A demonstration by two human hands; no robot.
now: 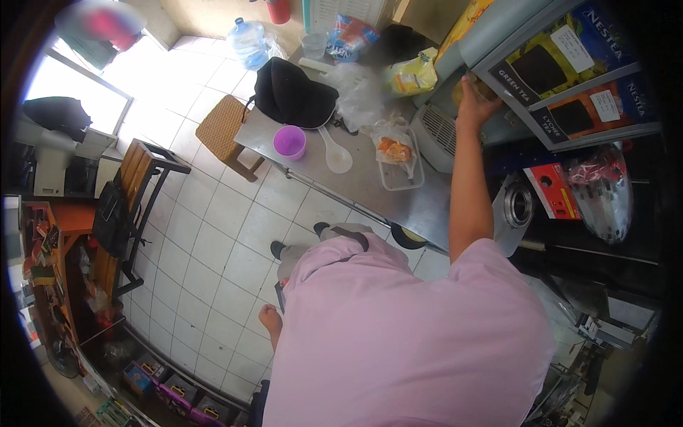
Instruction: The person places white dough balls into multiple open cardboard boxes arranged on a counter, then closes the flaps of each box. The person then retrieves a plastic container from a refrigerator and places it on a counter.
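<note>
My right hand (473, 107) reaches up to the front of a drink dispenser (493, 125) with tea panels. Its fingers are around a clear cup (484, 92) that looks brownish inside; the dispenser and my fingers partly hide it. Low beside my pink shirt hangs my left hand (270, 318), fingers curled, with nothing visible in it. Below the dispenser is a grey slatted drip tray (435, 128). Close by on the metal table (368, 187) lies a clear plastic box (403, 181) with a bag of orange food (394, 149).
A purple cup (289, 142), a white rice paddle (336, 155), a black cap (293, 93) and a plastic bag (357, 99) share the table. A woven stool (221, 120) stands beyond its edge. To the left is a wooden bench (133, 171) with a black bag (112, 219).
</note>
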